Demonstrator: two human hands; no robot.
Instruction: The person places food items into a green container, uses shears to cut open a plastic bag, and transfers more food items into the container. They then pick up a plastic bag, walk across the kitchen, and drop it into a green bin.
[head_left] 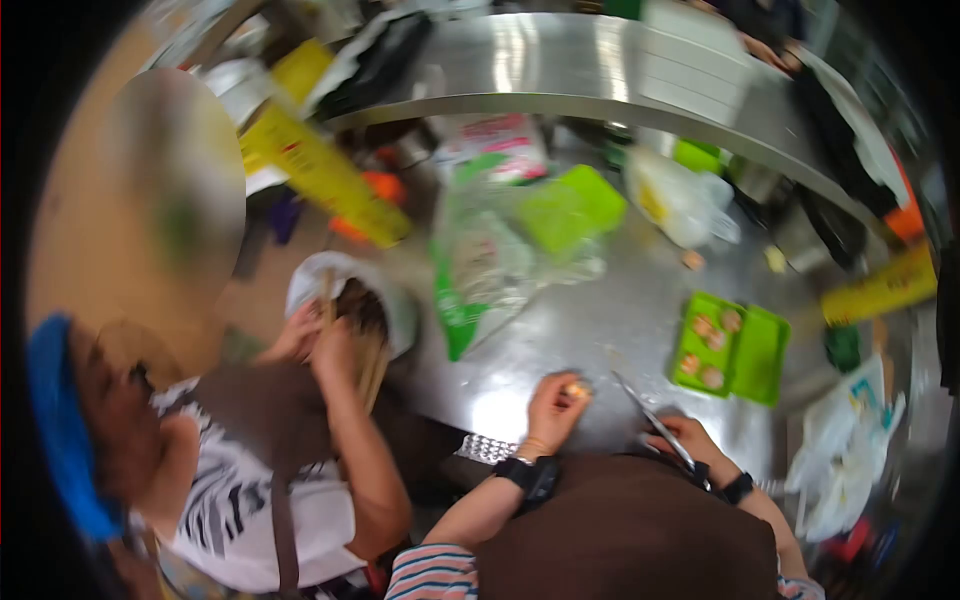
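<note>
My left hand [556, 412] pinches a small round orange-brown piece [577, 390] above the steel table [490, 400]; blur hides its exact kind. My right hand [688, 440] is closed around a long, narrow metal knife [640, 402], its tip pointing up and left. The two hands are apart, and the knife does not touch the piece. Beyond my right hand lies an open bright green plastic box [762, 365]. Several small round pinkish-brown pieces [712, 376] sit in its left half; its right half is bare green.
At left, a co-worker [270, 480] in a blue cap holds sticks over a white bucket [403, 310]. Plastic bags [490, 250] and a green lid [590, 205] lie ahead. A white bag [845, 450] hangs at right. A raised steel shelf [560, 65] spans the back.
</note>
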